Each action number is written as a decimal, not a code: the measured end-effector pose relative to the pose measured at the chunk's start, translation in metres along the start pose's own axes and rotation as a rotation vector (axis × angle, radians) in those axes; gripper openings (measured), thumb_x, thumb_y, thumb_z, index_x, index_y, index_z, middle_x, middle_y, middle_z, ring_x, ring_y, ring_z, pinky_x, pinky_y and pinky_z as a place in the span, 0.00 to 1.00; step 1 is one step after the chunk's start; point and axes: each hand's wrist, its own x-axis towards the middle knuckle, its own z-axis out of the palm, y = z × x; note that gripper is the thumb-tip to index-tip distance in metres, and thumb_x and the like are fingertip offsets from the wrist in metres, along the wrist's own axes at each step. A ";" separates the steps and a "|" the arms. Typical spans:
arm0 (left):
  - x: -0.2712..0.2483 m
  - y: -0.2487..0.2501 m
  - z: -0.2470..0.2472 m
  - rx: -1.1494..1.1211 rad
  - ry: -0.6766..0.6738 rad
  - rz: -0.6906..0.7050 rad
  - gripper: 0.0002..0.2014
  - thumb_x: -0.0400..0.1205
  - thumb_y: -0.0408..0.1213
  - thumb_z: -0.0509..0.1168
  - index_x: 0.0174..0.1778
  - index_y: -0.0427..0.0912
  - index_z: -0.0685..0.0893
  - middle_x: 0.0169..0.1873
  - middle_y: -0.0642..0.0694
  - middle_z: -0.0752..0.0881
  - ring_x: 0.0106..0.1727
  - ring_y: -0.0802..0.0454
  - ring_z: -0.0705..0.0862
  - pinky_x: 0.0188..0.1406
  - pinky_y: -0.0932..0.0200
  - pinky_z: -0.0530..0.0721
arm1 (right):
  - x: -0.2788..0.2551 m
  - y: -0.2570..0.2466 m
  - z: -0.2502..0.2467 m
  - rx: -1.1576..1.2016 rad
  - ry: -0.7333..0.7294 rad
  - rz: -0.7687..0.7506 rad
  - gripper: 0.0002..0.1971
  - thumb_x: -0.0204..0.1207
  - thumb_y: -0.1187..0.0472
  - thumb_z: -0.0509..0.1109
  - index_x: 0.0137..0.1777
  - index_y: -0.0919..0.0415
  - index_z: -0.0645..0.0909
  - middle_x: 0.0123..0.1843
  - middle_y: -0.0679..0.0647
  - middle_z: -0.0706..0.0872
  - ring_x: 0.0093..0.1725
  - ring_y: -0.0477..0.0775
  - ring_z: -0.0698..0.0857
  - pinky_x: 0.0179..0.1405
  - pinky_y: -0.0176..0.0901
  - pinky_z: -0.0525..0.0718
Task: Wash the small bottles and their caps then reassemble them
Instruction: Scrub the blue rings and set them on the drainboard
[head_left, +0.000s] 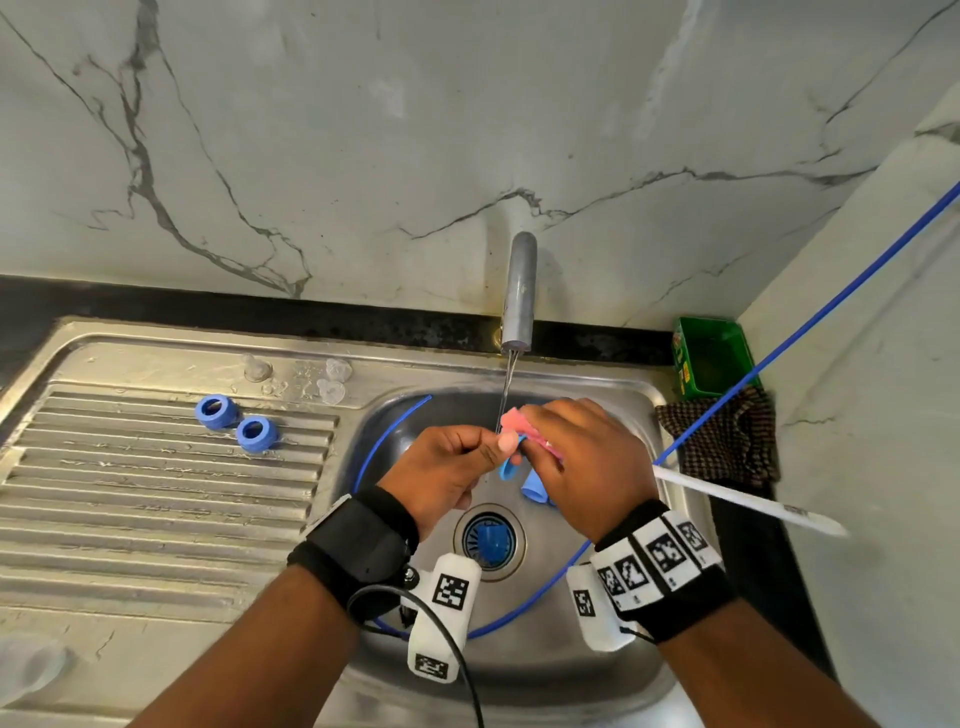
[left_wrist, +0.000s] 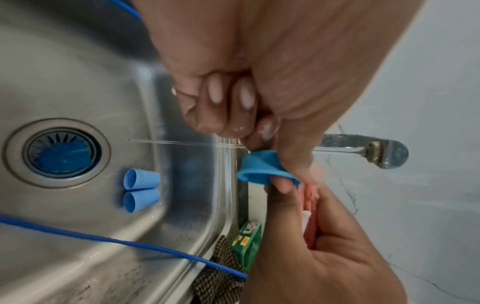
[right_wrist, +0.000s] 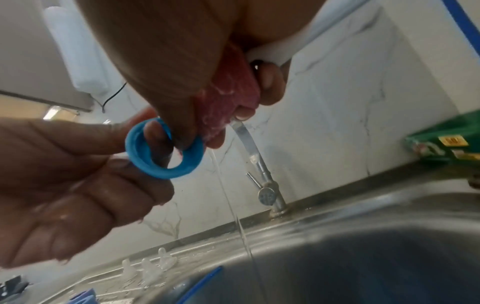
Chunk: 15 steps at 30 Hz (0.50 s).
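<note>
Fingers: left hand (head_left: 447, 467) pinches blue ring cap (right_wrist: 163, 150) | right hand (head_left: 587, 457) grips pink sponge (head_left: 511, 422) — probably scrubbing it

Left wrist: black strap (head_left: 358, 545) with black module, black cable (head_left: 457, 654), white marker-printed block (head_left: 441, 618). Right wrist: black band (head_left: 670, 587) bearing white square-coded tags, white block (head_left: 592, 608). Bare forearms.

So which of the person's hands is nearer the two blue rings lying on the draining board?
Left. The left hand is over the basin's left part, closer to the blue rings; the right hand, gripping a pink sponge, is further right.
</note>
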 end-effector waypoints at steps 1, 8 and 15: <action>0.001 -0.002 0.001 0.000 0.002 0.025 0.20 0.79 0.55 0.70 0.46 0.39 0.91 0.27 0.45 0.71 0.29 0.57 0.65 0.27 0.65 0.68 | 0.000 -0.003 -0.002 0.017 0.068 0.025 0.19 0.85 0.45 0.53 0.65 0.44 0.84 0.55 0.44 0.87 0.56 0.50 0.83 0.49 0.48 0.86; -0.003 -0.011 -0.002 0.012 -0.053 0.120 0.15 0.85 0.50 0.67 0.46 0.41 0.89 0.30 0.46 0.70 0.31 0.58 0.65 0.30 0.65 0.67 | 0.002 -0.008 0.002 0.651 -0.021 0.280 0.09 0.84 0.48 0.67 0.54 0.37 0.90 0.50 0.47 0.92 0.51 0.46 0.89 0.56 0.50 0.87; 0.000 -0.009 0.001 0.066 0.010 0.100 0.15 0.82 0.52 0.70 0.42 0.42 0.88 0.29 0.53 0.76 0.29 0.61 0.69 0.31 0.65 0.69 | -0.004 -0.015 -0.002 0.065 0.070 0.064 0.14 0.85 0.48 0.59 0.62 0.43 0.85 0.50 0.44 0.87 0.51 0.50 0.84 0.45 0.47 0.85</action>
